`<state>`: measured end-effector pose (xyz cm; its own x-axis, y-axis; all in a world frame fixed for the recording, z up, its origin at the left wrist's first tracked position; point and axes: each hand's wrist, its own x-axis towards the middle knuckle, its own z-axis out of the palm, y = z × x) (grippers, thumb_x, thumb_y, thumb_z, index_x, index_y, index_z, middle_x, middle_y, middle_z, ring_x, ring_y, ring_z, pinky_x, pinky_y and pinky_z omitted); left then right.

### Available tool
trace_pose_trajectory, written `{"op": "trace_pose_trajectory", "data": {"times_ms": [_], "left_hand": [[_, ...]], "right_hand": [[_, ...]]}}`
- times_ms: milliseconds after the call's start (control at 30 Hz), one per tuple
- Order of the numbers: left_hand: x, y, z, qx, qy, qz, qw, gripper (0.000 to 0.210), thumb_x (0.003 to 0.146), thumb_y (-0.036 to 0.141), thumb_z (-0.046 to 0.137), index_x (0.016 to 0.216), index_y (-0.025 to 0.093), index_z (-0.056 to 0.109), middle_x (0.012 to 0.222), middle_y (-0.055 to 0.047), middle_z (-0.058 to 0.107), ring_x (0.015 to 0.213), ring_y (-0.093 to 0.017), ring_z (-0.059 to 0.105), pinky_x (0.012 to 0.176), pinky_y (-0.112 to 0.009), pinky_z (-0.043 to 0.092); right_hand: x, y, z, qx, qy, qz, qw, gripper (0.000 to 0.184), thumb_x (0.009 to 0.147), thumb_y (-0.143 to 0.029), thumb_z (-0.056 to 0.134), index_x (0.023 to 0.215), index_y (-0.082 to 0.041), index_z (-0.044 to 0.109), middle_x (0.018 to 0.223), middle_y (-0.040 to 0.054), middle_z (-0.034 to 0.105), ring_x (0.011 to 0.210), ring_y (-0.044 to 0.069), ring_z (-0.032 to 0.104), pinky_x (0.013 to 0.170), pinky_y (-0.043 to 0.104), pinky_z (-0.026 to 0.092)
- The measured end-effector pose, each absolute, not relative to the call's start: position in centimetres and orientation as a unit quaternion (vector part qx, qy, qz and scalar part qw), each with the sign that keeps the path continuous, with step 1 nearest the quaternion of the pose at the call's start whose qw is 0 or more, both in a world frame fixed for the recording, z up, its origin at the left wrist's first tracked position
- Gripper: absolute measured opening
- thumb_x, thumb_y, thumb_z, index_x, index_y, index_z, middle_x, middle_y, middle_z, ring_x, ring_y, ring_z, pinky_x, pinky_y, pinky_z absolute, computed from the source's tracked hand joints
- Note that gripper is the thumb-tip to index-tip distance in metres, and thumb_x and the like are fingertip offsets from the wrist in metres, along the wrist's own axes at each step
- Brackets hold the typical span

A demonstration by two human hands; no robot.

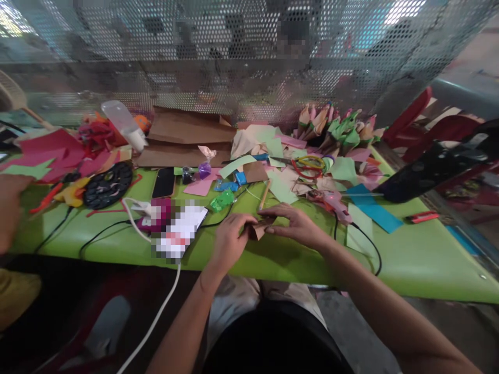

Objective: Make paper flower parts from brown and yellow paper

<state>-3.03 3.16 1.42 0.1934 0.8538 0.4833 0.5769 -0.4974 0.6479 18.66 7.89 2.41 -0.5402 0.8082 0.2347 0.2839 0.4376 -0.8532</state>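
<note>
Between my two hands is a small folded piece of brown paper (258, 230), held just above the near part of the green table (296, 254). My left hand (233, 239) pinches its left side. The fingers of my right hand (293, 224) close on its right side, with the thumb below. Just beyond my fingertips, a thin wooden stick (265, 193) lies on the table. A crumpled piece of bright green cellophane (222, 200) is to the left of the stick, and a pink glue gun (337, 204) lies to the right of my right hand.
A phone with a lit screen (183, 231), a dark phone (162, 183) and a purple power strip (158, 215) are on the left. Paper cones (343, 127) and scraps fill the back. A black bottle (432, 169) lies right. A co-worker's arm (10, 208) reaches in at far left.
</note>
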Motion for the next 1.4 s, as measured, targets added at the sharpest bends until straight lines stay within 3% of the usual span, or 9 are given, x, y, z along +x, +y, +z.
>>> {"op": "trace_pose_trajectory", "data": {"times_ms": [233, 367, 500, 600, 733, 900, 1200, 1400], "left_hand": [[-1.5, 4.9, 2.5, 0.698, 0.434, 0.507, 0.260, 0.012, 0.088, 0.014, 0.059, 0.087, 0.020, 0.070, 0.093, -0.004, 0.074, 0.094, -0.020, 0.069, 0.088, -0.034, 0.053], [-0.2, 5.9, 2.9, 0.613, 0.423, 0.533, 0.401, 0.010, 0.085, 0.023, 0.066, 0.092, 0.019, 0.071, 0.093, -0.005, 0.075, 0.087, -0.018, 0.069, 0.079, -0.030, 0.054], [0.8, 7.1, 3.0, 0.478, 0.356, 0.572, 0.564, 0.042, 0.079, 0.045, 0.077, 0.111, 0.019, 0.069, 0.104, -0.008, 0.077, 0.095, -0.021, 0.072, 0.084, -0.033, 0.056], [1.5, 7.6, 2.9, 0.433, 0.331, 0.570, 0.616, 0.060, 0.075, 0.059, 0.078, 0.119, 0.020, 0.069, 0.118, -0.011, 0.075, 0.110, -0.026, 0.070, 0.094, -0.037, 0.054], [3.2, 7.7, 2.5, 0.462, 0.335, 0.527, 0.630, 0.065, 0.064, 0.052, 0.090, 0.118, 0.022, 0.070, 0.126, -0.008, 0.073, 0.116, -0.025, 0.066, 0.102, -0.037, 0.051], [5.4, 7.9, 2.5, 0.468, 0.327, 0.514, 0.640, 0.050, 0.070, 0.053, 0.085, 0.103, 0.018, 0.073, 0.112, -0.008, 0.076, 0.108, -0.024, 0.068, 0.105, -0.041, 0.048], [4.3, 8.4, 2.4, 0.477, 0.357, 0.508, 0.622, 0.043, 0.068, 0.047, 0.086, 0.099, 0.019, 0.074, 0.105, -0.007, 0.078, 0.106, -0.025, 0.070, 0.102, -0.041, 0.050], [3.4, 8.3, 2.1, 0.534, 0.387, 0.506, 0.556, 0.044, 0.076, 0.044, 0.080, 0.112, 0.019, 0.074, 0.123, -0.009, 0.075, 0.120, -0.029, 0.066, 0.107, -0.044, 0.048]], "right_hand": [[19.0, 7.8, 2.7, -0.382, -0.705, 0.453, 0.389, 0.037, 0.075, -0.047, 0.082, 0.104, -0.023, 0.080, 0.102, 0.0084, 0.079, 0.095, 0.026, 0.071, 0.089, 0.042, 0.055], [19.1, 7.9, 2.5, -0.398, -0.646, 0.480, 0.440, 0.038, 0.069, -0.049, 0.085, 0.093, -0.021, 0.077, 0.093, 0.0068, 0.079, 0.087, 0.024, 0.071, 0.083, 0.039, 0.056], [19.3, 8.2, 2.3, -0.420, -0.594, 0.473, 0.497, 0.042, 0.066, -0.054, 0.086, 0.090, -0.021, 0.074, 0.087, 0.0051, 0.077, 0.080, 0.022, 0.069, 0.078, 0.036, 0.055], [19.3, 8.3, 2.3, -0.422, -0.566, 0.469, 0.531, 0.046, 0.066, -0.057, 0.085, 0.094, -0.022, 0.073, 0.091, 0.0057, 0.076, 0.083, 0.023, 0.068, 0.079, 0.036, 0.055], [19.1, 8.3, 2.3, -0.415, -0.530, 0.468, 0.572, 0.048, 0.066, -0.057, 0.085, 0.097, -0.024, 0.069, 0.095, 0.0058, 0.074, 0.088, 0.024, 0.068, 0.080, 0.037, 0.055], [18.9, 8.2, 2.3, -0.408, -0.529, 0.440, 0.600, 0.042, 0.069, -0.055, 0.083, 0.091, -0.025, 0.064, 0.099, 0.0069, 0.074, 0.091, 0.025, 0.067, 0.082, 0.038, 0.055], [18.7, 7.8, 2.5, -0.446, -0.587, 0.356, 0.574, 0.029, 0.079, -0.042, 0.076, 0.100, -0.023, 0.068, 0.100, 0.0072, 0.077, 0.084, 0.022, 0.067, 0.075, 0.036, 0.053], [18.9, 7.5, 2.3, -0.477, -0.641, 0.280, 0.532, 0.022, 0.076, -0.031, 0.074, 0.097, -0.024, 0.069, 0.095, 0.0054, 0.075, 0.084, 0.023, 0.066, 0.075, 0.037, 0.052]]}}
